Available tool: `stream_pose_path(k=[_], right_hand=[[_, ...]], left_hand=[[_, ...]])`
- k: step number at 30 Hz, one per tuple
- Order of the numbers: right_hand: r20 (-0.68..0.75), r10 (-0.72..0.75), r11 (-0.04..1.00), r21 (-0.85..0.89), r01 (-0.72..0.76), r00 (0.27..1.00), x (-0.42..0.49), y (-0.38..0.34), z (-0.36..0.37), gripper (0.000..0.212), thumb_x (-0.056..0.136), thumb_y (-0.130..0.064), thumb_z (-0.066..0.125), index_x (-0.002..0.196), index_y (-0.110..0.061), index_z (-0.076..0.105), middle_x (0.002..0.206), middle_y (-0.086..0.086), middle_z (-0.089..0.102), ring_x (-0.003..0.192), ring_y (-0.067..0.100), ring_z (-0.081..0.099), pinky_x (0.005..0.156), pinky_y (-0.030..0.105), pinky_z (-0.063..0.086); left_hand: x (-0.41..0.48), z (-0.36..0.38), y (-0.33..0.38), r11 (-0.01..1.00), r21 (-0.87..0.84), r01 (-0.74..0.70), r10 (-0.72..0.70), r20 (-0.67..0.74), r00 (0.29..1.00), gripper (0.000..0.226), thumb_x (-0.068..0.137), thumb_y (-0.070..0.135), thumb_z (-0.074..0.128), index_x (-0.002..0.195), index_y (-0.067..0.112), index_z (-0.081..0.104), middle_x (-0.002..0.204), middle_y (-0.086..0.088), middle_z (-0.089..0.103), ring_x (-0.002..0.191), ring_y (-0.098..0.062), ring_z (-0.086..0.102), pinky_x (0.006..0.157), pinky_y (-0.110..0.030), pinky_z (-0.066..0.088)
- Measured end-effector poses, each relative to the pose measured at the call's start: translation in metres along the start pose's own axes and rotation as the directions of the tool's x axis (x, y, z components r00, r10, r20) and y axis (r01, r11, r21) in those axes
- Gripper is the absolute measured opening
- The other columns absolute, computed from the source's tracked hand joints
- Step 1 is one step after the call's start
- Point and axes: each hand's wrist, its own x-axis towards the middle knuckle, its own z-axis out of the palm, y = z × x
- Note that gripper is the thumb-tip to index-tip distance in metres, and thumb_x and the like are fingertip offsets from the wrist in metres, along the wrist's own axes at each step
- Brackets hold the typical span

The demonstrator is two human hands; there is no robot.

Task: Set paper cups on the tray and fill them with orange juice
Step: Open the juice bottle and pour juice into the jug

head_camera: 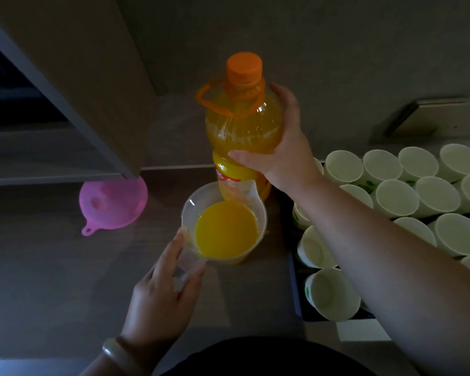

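1. Wrapped round the shoulder of the orange juice bottle (242, 126), the right hand (280, 147) has its thumb on the near side and its fingers curled behind; the bottle stands upright on the counter (52, 267) with its orange cap (244, 67) on.
2. Nearer the body and to the left of that grip, the left hand (160, 291) holds the clear handle of the measuring jug (225, 229), fingers curled about it. The jug sits just in front of the bottle, part full of juice.
3. From the jug grip, the paper cups (396, 198) all lie to the right, on the dark tray (293, 280), whose edge is just beside the jug. Those I can see into look empty.
4. The jug's spout points away from the left hand, toward the bottle, so pouring would likely need a turn to the right.
5. The right forearm lies across the near cups, between the jug and most of the tray; I judge it should clear first.
6. A pink funnel (113, 204) rests well left of both grips.
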Motion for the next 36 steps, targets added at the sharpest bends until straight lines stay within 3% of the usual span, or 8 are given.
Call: stream_pose_path(k=[6,8,18,20,23,27,31,36], right_hand=[[-0.055,-0.017,1.000,0.015,0.017,0.998,0.000,0.004,-0.003,0.099,0.066,-0.028,0.087,0.143,-0.026,0.024,0.135,-0.011,0.043,0.123,0.003,0.047,0.099,0.026,0.048],[-0.052,-0.019,1.000,0.002,0.019,0.998,-0.002,0.004,-0.004,0.099,0.067,-0.031,0.086,0.143,-0.027,0.024,0.138,-0.008,0.042,0.125,0.005,0.047,0.100,0.029,0.048],[0.043,0.011,0.996,-0.094,-0.007,0.999,0.000,-0.019,-0.007,0.111,0.062,-0.049,0.084,0.148,-0.031,0.016,0.147,-0.007,0.035,0.133,0.010,0.040,0.107,0.033,0.039],[0.022,-0.010,0.992,-0.126,0.013,1.000,0.008,-0.035,-0.010,0.101,0.059,-0.053,0.084,0.141,-0.033,0.028,0.137,-0.012,0.045,0.125,0.003,0.045,0.106,0.028,0.040],[0.089,0.031,0.966,-0.259,-0.007,0.996,0.025,-0.059,-0.012,0.070,0.066,-0.046,0.083,0.120,-0.039,0.039,0.104,-0.028,0.047,0.093,-0.012,0.046,0.077,-0.001,0.032],[0.095,0.044,0.939,-0.345,-0.008,0.994,0.037,-0.064,-0.005,0.043,0.071,-0.053,0.078,0.103,-0.033,0.057,0.102,-0.014,0.059,0.096,0.003,0.053,0.072,0.010,0.037],[0.002,0.053,0.955,-0.292,-0.050,0.999,0.040,-0.060,0.004,0.023,0.077,-0.047,0.076,0.087,-0.033,0.062,0.086,-0.014,0.063,0.085,0.003,0.059,0.072,0.020,0.043],[-0.162,0.008,0.951,-0.303,-0.058,0.987,0.041,-0.056,0.010,0.017,0.079,-0.041,0.076,0.079,-0.029,0.062,0.069,-0.016,0.056,0.069,-0.004,0.054,0.062,0.011,0.037]], left_hand=[[0.001,-0.008,-0.007,1.000,-0.022,0.006,-0.007,-0.052,0.999,0.064,0.079,0.042,0.055,0.138,0.020,0.042,0.124,0.010,0.057,0.095,-0.004,0.064,0.075,-0.008,0.047],[0.002,-0.010,-0.008,1.000,-0.013,0.019,-0.020,-0.063,0.998,0.064,0.079,0.044,0.055,0.138,0.022,0.042,0.122,0.011,0.057,0.093,-0.005,0.065,0.073,-0.012,0.048],[0.009,-0.016,-0.012,1.000,0.002,0.016,-0.016,-0.018,1.000,0.064,0.078,0.040,0.057,0.134,0.009,0.050,0.115,0.008,0.060,0.086,-0.004,0.059,0.074,0.002,0.038],[0.010,-0.017,-0.011,1.000,-0.012,0.025,-0.025,-0.012,1.000,0.064,0.078,0.040,0.058,0.134,0.009,0.051,0.114,0.010,0.059,0.085,-0.002,0.058,0.074,0.006,0.036],[0.011,-0.018,-0.008,0.999,-0.033,0.015,-0.014,0.008,1.000,0.063,0.079,0.040,0.057,0.134,0.009,0.050,0.115,0.012,0.057,0.085,0.005,0.054,0.072,0.008,0.034],[0.012,-0.018,-0.006,0.999,-0.044,0.008,-0.007,0.023,1.000,0.063,0.081,0.038,0.057,0.133,0.005,0.051,0.115,0.004,0.062,0.089,0.003,0.055,0.075,0.008,0.035],[0.015,-0.015,-0.001,1.000,-0.023,0.015,-0.014,0.037,0.999,0.063,0.081,0.039,0.057,0.131,0.001,0.052,0.096,-0.014,0.071,0.091,-0.009,0.057,0.074,0.009,0.032],[0.018,-0.014,-0.002,0.999,-0.029,0.015,-0.014,0.032,0.999,0.063,0.080,0.038,0.058,0.131,0.001,0.053,0.089,-0.015,0.071,0.093,-0.016,0.057,0.074,0.010,0.031]])
